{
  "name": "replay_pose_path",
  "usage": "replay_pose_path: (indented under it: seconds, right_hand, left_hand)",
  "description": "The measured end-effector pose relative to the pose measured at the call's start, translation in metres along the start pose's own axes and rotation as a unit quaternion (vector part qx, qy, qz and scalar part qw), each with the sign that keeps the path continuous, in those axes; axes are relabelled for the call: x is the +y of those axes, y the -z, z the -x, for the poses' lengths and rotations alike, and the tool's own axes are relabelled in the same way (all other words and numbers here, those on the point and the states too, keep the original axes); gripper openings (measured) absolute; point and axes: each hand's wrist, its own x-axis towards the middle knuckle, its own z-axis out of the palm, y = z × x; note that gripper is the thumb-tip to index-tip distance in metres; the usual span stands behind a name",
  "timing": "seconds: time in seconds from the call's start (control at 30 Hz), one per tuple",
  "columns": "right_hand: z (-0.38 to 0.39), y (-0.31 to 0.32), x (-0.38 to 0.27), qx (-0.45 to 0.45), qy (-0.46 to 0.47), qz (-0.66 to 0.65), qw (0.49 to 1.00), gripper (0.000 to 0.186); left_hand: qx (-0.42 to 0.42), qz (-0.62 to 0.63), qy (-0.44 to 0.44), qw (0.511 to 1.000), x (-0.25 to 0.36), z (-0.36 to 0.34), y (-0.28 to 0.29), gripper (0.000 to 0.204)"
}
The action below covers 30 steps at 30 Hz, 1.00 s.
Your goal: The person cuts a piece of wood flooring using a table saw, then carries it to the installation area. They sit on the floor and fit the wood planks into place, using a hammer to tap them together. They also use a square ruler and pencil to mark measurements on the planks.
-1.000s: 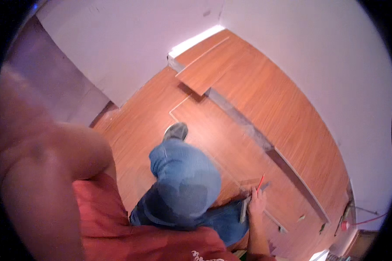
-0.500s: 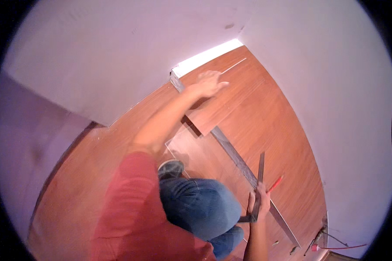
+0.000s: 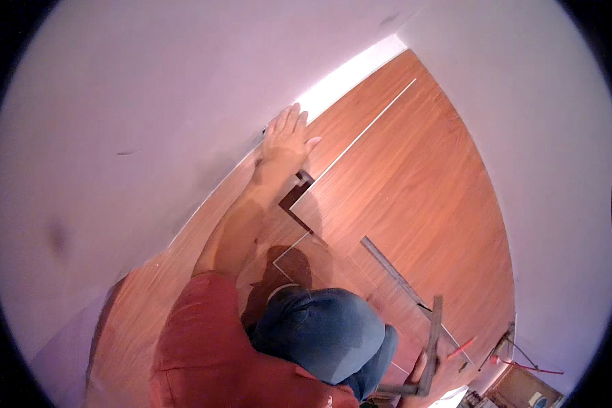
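My left hand (image 3: pixel 285 144) lies with fingers stretched out at the foot of the wall, on the end of a wood-look floor plank (image 3: pixel 350 129). Just below it is a dark gap (image 3: pixel 298 198) between planks. My right hand (image 3: pixel 425 374), low on the right, is closed around a dark L-shaped carpenter's square (image 3: pixel 432 343). A red pencil (image 3: pixel 461 347) sticks out from the same hand. Part of that hand is hidden behind the square.
Walls (image 3: pixel 551 170) border the floor left and right. A grey strip (image 3: pixel 393 272) lies on the laid planks (image 3: pixel 442 204). Beyond my right hand are a red-handled tool (image 3: pixel 496 360) and a brown box (image 3: pixel 520 391). My bent knee (image 3: pixel 326 333) is close below.
My left hand has moved left to the wall's foot. The right hand, with the square and pencil, has dropped lower and to the right. The view has shifted slightly.
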Motion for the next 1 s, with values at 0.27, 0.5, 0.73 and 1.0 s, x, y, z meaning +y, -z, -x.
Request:
replay_pose_path:
  seconds: [0.27,0.5,0.73,1.0]
  right_hand:
    - [-0.143,-0.191,-0.115,-0.177,0.133,-0.259,0.94,0.046]
    - [-0.174,-0.252,-0.148,-0.238,0.136,-0.343,0.898,0.044]
    - [-0.201,-0.262,-0.125,-0.304,0.105,-0.392,0.862,0.042]
    - [-0.194,-0.306,-0.159,-0.369,0.12,-0.435,0.812,0.042]
  left_hand:
    - [-0.022,-0.043,0.045,0.998,-0.014,0.035,0.04,0.057]
    - [-0.149,0.332,0.211,0.907,0.012,0.115,0.048,0.04]
    - [-0.099,0.532,0.243,0.805,0.037,0.159,0.006,0.027]
    - [-0.091,0.507,0.134,0.847,0.04,0.135,0.031,0.029]
